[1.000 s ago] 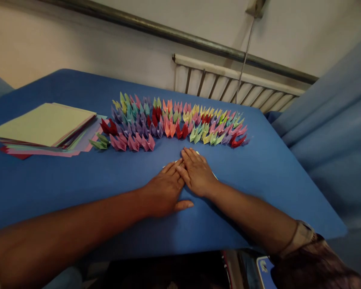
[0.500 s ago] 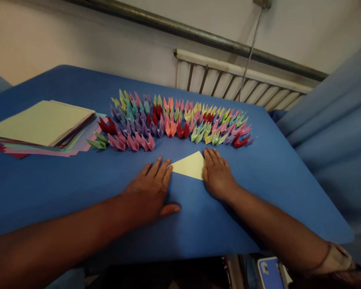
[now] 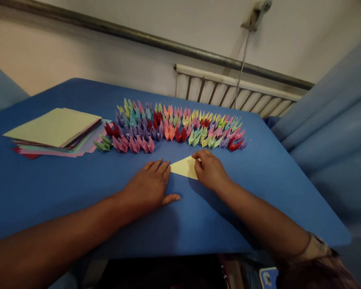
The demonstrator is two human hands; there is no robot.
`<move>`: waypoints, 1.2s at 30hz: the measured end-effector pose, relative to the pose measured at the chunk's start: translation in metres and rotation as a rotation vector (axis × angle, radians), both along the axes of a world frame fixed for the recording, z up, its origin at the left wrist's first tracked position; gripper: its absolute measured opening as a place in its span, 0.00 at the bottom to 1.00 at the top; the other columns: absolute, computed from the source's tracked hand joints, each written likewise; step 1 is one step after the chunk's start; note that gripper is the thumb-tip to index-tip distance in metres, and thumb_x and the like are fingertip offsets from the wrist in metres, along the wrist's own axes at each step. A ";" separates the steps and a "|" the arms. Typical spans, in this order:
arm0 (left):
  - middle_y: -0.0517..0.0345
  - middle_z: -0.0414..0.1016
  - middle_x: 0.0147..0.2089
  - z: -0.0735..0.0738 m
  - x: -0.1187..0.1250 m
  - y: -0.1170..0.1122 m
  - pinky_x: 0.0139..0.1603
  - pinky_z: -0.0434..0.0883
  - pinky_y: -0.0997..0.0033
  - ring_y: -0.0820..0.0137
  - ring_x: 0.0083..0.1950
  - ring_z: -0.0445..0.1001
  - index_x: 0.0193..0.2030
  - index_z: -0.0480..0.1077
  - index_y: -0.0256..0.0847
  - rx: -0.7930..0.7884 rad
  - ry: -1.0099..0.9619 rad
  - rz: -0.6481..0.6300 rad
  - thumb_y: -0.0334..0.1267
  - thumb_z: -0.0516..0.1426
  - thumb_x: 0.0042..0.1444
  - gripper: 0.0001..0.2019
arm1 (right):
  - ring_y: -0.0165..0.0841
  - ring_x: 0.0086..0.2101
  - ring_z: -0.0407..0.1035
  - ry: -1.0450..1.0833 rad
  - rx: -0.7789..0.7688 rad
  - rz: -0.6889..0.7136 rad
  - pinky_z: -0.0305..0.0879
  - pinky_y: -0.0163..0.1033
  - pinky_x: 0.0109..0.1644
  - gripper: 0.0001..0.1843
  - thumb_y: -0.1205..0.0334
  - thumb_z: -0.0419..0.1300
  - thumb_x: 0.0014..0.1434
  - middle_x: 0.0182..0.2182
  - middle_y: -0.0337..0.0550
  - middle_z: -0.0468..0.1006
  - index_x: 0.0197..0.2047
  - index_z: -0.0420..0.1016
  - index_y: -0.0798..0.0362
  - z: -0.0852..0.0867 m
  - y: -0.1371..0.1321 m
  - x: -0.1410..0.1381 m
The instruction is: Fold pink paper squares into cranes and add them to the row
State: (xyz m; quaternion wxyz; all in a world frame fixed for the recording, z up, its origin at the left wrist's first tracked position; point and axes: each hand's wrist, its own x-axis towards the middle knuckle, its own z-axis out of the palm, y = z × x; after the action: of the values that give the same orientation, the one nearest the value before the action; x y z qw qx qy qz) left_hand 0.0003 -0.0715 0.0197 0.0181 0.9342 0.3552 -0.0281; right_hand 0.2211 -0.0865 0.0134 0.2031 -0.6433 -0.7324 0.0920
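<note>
A pale yellow sheet of paper (image 3: 184,167), folded into a narrow kite-like shape, lies on the blue tabletop with its point to the left. My left hand (image 3: 147,182) rests flat, fingers stretched out and thumb spread, its fingertips at the paper's pointed end. At the wider right end, my right hand (image 3: 211,170) is closed, thumb and bent fingers pinching the paper's edge. That hand hides the paper's right end. Just beyond both hands stand several rows of small folded paper cranes (image 3: 170,130) in many colours.
A stack of coloured paper sheets (image 3: 55,126) lies on the blue table (image 3: 78,180) at the left. Behind are a radiator (image 3: 222,88), a metal pipe (image 3: 156,42) and a hanging cord (image 3: 241,72). A blue curtain (image 3: 333,132) hangs along the right.
My right hand has shifted left over the paper's wider end, and its flat fingers have bent into a pinch. My left hand stays at the pointed end. The camera view has shifted slightly.
</note>
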 end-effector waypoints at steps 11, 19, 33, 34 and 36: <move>0.29 0.37 0.75 -0.007 0.064 -0.015 0.71 0.49 0.51 0.53 0.76 0.37 0.72 0.34 0.25 -0.156 -0.368 -0.091 0.63 0.49 0.60 0.49 | 0.36 0.42 0.73 0.013 -0.045 0.007 0.64 0.36 0.44 0.11 0.61 0.52 0.65 0.42 0.47 0.79 0.46 0.73 0.53 -0.014 0.005 -0.007; 0.29 0.41 0.74 -0.012 0.034 -0.008 0.71 0.43 0.46 0.47 0.75 0.36 0.72 0.45 0.25 -0.197 -0.082 -0.076 0.68 0.45 0.58 0.49 | 0.32 0.33 0.71 0.094 -0.025 -0.081 0.60 0.35 0.38 0.06 0.63 0.54 0.62 0.34 0.41 0.79 0.39 0.72 0.52 -0.022 0.010 -0.006; 0.30 0.39 0.74 -0.010 0.040 -0.012 0.71 0.46 0.50 0.49 0.76 0.36 0.72 0.40 0.24 -0.085 -0.190 -0.072 0.67 0.45 0.59 0.49 | 0.39 0.42 0.71 -0.148 -0.037 -0.064 0.64 0.40 0.43 0.13 0.66 0.47 0.66 0.44 0.51 0.75 0.49 0.70 0.55 -0.017 0.003 -0.019; 0.28 0.40 0.74 -0.010 0.046 -0.010 0.70 0.46 0.49 0.48 0.75 0.37 0.71 0.42 0.23 -0.118 -0.164 -0.073 0.67 0.44 0.59 0.49 | 0.39 0.44 0.70 -0.149 -0.028 -0.084 0.64 0.40 0.45 0.14 0.67 0.47 0.66 0.45 0.52 0.74 0.50 0.69 0.56 -0.017 0.002 -0.018; 0.27 0.41 0.74 -0.010 0.050 -0.008 0.70 0.46 0.48 0.46 0.75 0.39 0.71 0.46 0.23 -0.152 -0.106 -0.096 0.68 0.44 0.59 0.49 | 0.41 0.48 0.67 -0.143 -0.006 -0.139 0.63 0.42 0.50 0.15 0.69 0.47 0.65 0.49 0.55 0.71 0.52 0.68 0.58 -0.018 -0.003 -0.011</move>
State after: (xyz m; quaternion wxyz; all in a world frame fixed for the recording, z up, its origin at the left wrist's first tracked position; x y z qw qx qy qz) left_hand 0.0502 -0.0791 0.0093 0.1064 0.9462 0.3054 -0.0064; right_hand 0.2102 -0.0896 -0.0048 0.1542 -0.6981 -0.6983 0.0339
